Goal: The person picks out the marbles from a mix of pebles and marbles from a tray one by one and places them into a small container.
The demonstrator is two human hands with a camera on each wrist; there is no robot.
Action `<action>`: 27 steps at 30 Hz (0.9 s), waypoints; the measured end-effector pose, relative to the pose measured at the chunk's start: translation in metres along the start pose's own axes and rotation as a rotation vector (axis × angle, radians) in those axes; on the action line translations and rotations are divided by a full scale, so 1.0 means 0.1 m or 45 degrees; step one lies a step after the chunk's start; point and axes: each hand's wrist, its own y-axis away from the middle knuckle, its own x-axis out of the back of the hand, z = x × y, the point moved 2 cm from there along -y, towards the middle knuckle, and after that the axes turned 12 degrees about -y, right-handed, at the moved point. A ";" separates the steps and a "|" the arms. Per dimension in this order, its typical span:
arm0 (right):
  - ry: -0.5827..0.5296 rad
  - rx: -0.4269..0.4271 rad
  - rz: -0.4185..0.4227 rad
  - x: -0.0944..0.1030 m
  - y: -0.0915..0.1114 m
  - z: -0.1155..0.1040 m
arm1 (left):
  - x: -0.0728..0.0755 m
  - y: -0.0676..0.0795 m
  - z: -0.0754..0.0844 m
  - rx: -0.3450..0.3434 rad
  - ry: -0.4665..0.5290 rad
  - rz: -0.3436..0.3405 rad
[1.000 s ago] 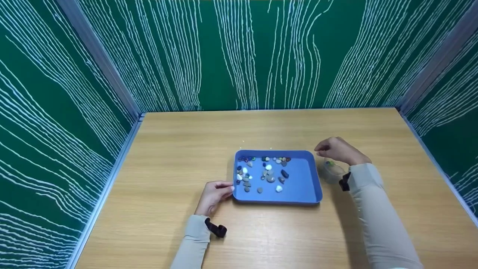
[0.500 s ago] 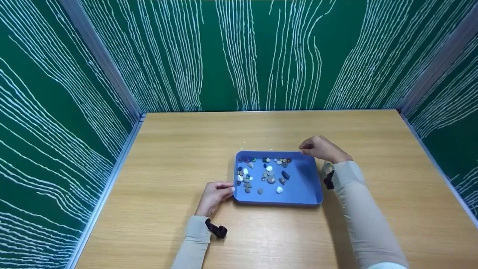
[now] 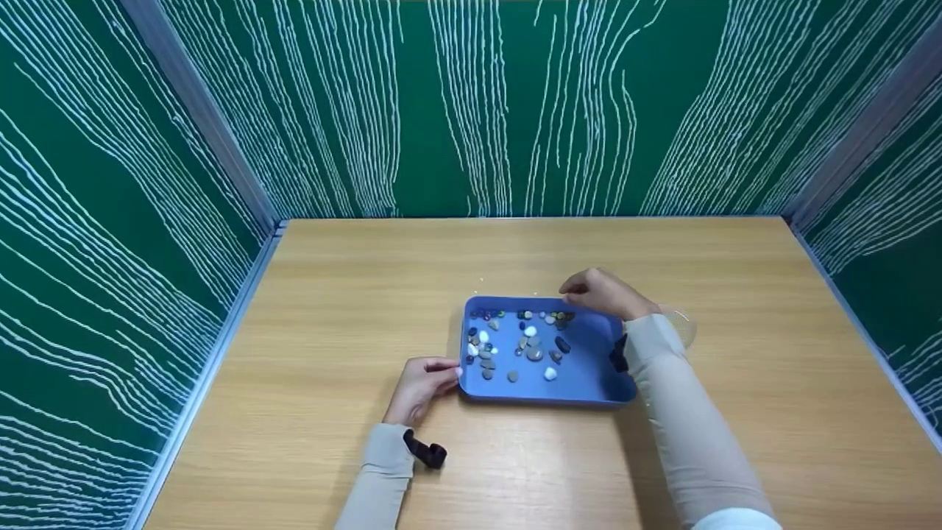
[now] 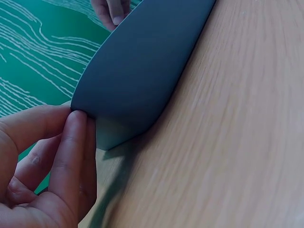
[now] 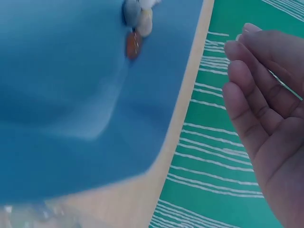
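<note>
A blue tray [image 3: 589,383] lies on the table, holding several pebbles and glass beads mostly in its left and middle parts. My left hand [image 3: 422,386] pinches the tray's left rim between thumb and fingers, as the left wrist view shows at the tray's corner [image 4: 109,90]. Over the far rim, towards the right, is my right hand [image 3: 607,293], its fingertips drawn together. In the right wrist view that hand [image 5: 270,95] has a small pale piece [image 5: 238,37] at the thumb and forefinger tips, mostly hidden. A reddish-brown stone [image 5: 133,45] lies inside the tray's edge.
A clear round container [image 3: 683,325] stands right of the tray, partly covered by the right sleeve [image 3: 684,412]. Tiny pale bits [image 3: 481,280] lie behind the tray. Green walls [image 3: 559,110] with white lines border the wooden table [image 3: 331,331].
My right hand has moved left from beside the clear container to over the tray's far rim, its forearm now crossing the tray's right side. The left hand and tray stay in place.
</note>
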 end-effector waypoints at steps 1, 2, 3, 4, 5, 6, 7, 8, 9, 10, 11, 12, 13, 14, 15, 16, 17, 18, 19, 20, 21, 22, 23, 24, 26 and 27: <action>-0.016 -0.011 -0.008 -0.03 -0.02 -0.01 | 0.00 0.00 0.00 0.003 -0.001 -0.001; -0.027 -0.022 -0.015 -0.05 -0.04 -0.02 | 0.00 0.00 0.00 0.005 -0.002 -0.001; -0.035 -0.021 -0.024 -0.07 -0.06 -0.03 | 0.00 0.00 0.00 0.007 -0.001 0.001; -0.044 -0.016 -0.032 -0.10 -0.08 -0.03 | 0.00 0.01 0.01 0.007 0.001 0.002; -0.049 -0.004 -0.039 -0.12 -0.10 -0.04 | 0.00 0.01 0.01 0.007 0.003 0.003; -0.054 0.004 -0.045 -0.15 -0.12 -0.05 | 0.00 0.02 0.02 0.006 0.005 0.004; -0.058 0.011 -0.052 -0.17 -0.13 -0.05 | 0.00 0.02 0.02 0.005 0.005 0.004; -0.067 0.009 -0.057 -0.19 -0.14 -0.06 | 0.00 0.03 0.03 0.008 0.006 0.006; -0.076 0.004 -0.064 -0.21 -0.16 -0.07 | 0.00 0.03 0.03 0.011 0.007 0.008; -0.082 -0.006 -0.070 -0.23 -0.17 -0.07 | 0.00 0.03 0.04 0.014 0.007 0.008; -0.091 -0.021 -0.074 -0.25 -0.18 -0.08 | -0.01 0.03 0.04 0.017 0.007 0.009; -0.090 -0.030 -0.080 -0.27 -0.19 -0.09 | -0.01 0.03 0.03 0.018 0.006 0.007; -0.089 -0.034 -0.083 -0.29 -0.20 -0.10 | -0.01 0.03 0.03 0.023 0.006 0.007; -0.089 -0.039 -0.086 -0.31 -0.21 -0.11 | 0.00 0.03 0.03 0.026 0.004 0.008; -0.079 -0.035 -0.087 -0.33 -0.21 -0.12 | 0.00 0.03 0.03 0.026 -0.002 0.008; -0.068 -0.033 -0.089 -0.35 -0.22 -0.13 | 0.00 0.03 0.03 0.025 -0.011 0.007; -0.058 -0.031 -0.091 -0.37 -0.23 -0.14 | 0.00 0.03 0.03 0.024 -0.019 0.009; -0.043 -0.024 -0.096 -0.39 -0.24 -0.15 | 0.00 0.03 0.03 0.025 -0.024 0.012; -0.038 -0.031 -0.097 -0.41 -0.25 -0.16 | 0.00 0.03 0.03 0.026 -0.026 0.014; -0.033 -0.040 -0.099 -0.43 -0.26 -0.18 | 0.00 0.04 0.03 0.019 -0.029 0.012; -0.017 -0.041 -0.105 -0.45 -0.27 -0.19 | 0.00 0.04 0.03 -0.001 -0.030 0.008; -0.006 -0.043 -0.114 -0.47 -0.28 -0.20 | 0.00 0.04 0.02 -0.015 -0.025 0.004; 0.004 -0.044 -0.120 -0.49 -0.29 -0.21 | 0.01 0.04 0.02 -0.033 -0.021 0.001; 0.014 -0.044 -0.126 -0.51 -0.31 -0.22 | 0.01 0.05 0.02 -0.060 -0.014 -0.013; 0.037 -0.030 -0.141 -0.55 -0.33 -0.24 | 0.01 0.05 0.03 -0.089 -0.004 -0.024; 0.051 -0.021 -0.146 -0.57 -0.35 -0.25 | 0.01 0.05 0.03 -0.097 -0.004 -0.028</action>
